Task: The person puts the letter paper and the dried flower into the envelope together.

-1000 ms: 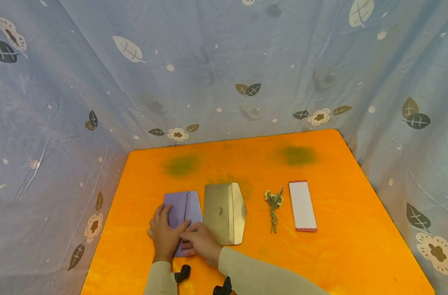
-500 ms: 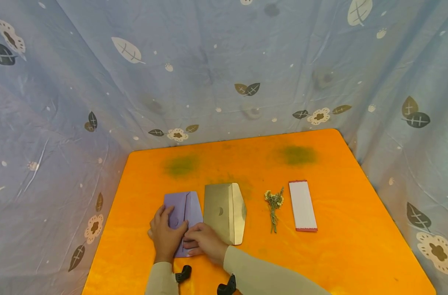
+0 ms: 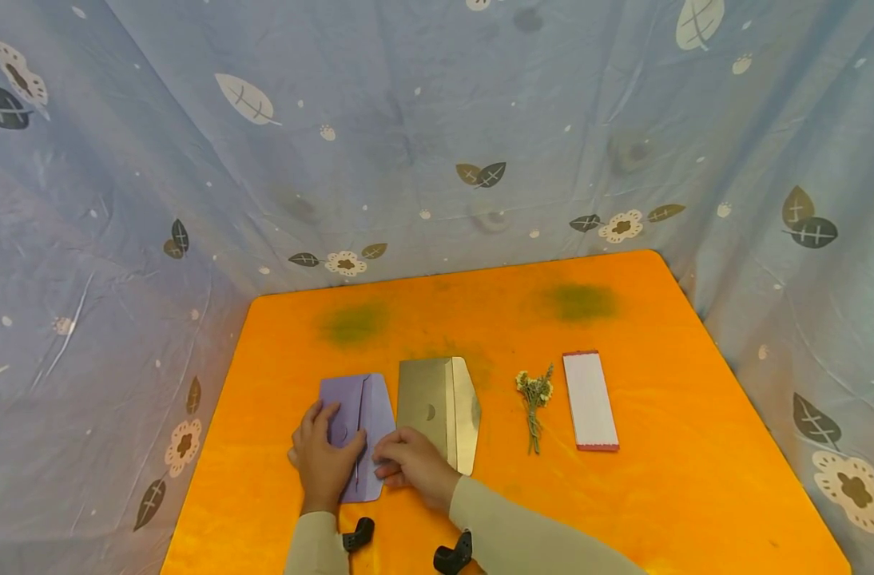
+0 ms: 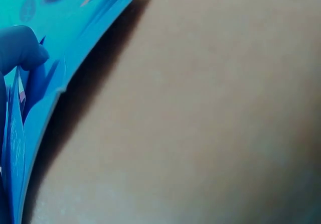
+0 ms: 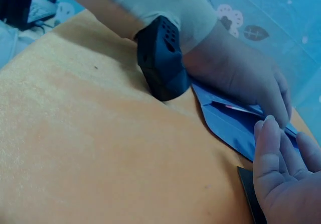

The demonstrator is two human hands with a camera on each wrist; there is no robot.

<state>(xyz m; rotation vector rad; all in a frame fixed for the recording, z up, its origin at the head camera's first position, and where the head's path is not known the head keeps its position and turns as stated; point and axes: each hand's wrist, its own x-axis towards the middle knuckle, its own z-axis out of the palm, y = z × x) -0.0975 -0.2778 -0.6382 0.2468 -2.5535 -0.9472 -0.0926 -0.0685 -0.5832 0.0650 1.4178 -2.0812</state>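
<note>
A purple envelope lies on the table, its flap opened out to the right. My left hand holds its body, fingers on the left part and thumb at the mouth's edge; the left wrist view shows that thumb bent over the gaping mouth. A pale, pink-edged slip shows inside the mouth in the right wrist view. Beside the flap's right edge is my right hand, fingers loosely curled, with nothing seen in them. It partly covers a gold envelope, also with its flap out.
Farther right on the orange table lie a small bunch of dried flowers and a white strip-shaped pad with red ends. Patterned curtains enclose the table's back and sides. A black wrist device is on my left wrist.
My right hand has moved right, from the purple envelope's mouth to the flap's outer edge, uncovering more of the flap. My left hand stays on the envelope.
</note>
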